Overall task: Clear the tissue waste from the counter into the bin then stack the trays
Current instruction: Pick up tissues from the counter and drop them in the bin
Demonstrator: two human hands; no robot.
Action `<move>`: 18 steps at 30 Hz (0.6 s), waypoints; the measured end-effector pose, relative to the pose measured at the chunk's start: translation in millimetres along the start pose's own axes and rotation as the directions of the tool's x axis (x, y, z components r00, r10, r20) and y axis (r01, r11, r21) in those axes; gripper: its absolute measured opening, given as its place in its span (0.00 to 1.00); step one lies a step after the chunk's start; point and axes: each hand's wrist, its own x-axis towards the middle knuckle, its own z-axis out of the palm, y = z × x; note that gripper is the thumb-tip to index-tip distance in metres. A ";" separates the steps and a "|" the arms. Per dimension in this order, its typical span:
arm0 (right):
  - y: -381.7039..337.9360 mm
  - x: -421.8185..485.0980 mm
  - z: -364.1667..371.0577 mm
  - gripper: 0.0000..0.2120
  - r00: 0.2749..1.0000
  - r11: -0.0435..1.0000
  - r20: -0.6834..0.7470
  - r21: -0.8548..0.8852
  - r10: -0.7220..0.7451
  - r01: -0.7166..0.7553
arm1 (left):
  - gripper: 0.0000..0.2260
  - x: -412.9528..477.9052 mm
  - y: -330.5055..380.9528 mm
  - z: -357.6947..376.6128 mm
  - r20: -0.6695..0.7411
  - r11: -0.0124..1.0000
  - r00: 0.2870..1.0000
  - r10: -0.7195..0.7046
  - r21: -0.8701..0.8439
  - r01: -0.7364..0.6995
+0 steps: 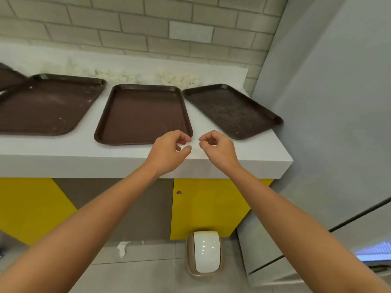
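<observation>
— Where's the tissue waste?

— Heaped along the back edge of the table point(127, 159), against the brick wall: one pale clump point(118, 75) behind the middle tray point(143, 115), another clump point(179, 80) behind the gap toward the right tray point(232, 111). Probably pushed back there to keep the trays clear. One stray scrap point(123, 248) down on the floor, left of the bin point(204, 253).

— And the trays?

— Spread flat, not stacked. Left tray point(48, 106) near the left end, dusted with crumbs, overlapped at its corner by a further tray point(8, 78) mostly out of frame. Middle tray square to the front edge, looks clean. Right tray angled toward the right front corner, speckled with bits. Laid out singly, so stacking likely waits until the tissue goes.

— Hands?

— Left hand point(169, 149) and right hand point(218, 146) hovering together above the front edge, just beside the middle tray's near right corner. Fingers of both curled inward, thumb close to forefinger in a pinch. Cannot tell whether anything is caught between them; a faint thin line at the right hand, too small to call.

— Bin ready?

— Standing on the floor below the right end, white swing lid shut. Handy placement for dropping waste straight down.

— Any labels or writing?

— None readable anywhere.
</observation>
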 end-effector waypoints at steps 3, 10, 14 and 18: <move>-21.1 19.1 10.8 0.05 0.999 0.999 0.002 0.003 -0.036 0.036 | 0.07 15.7 -4.0 -27.7 -0.052 1.000 0.999 0.010 0.007 -0.009; -57.5 67.5 55.0 0.04 0.999 0.999 -0.009 0.022 -0.048 0.048 | 0.07 58.2 -33.5 -81.0 -0.077 0.999 0.997 0.025 0.047 -0.021; -74.3 97.3 80.8 0.03 0.999 0.998 -0.027 0.042 -0.041 0.042 | 0.07 84.5 -54.4 -109.0 -0.075 0.997 0.996 0.044 0.058 -0.040; -79.3 119.3 104.6 0.04 0.999 0.999 -0.033 0.039 -0.025 0.027 | 0.07 106.1 -79.5 -125.5 -0.065 0.997 0.997 0.042 0.074 -0.037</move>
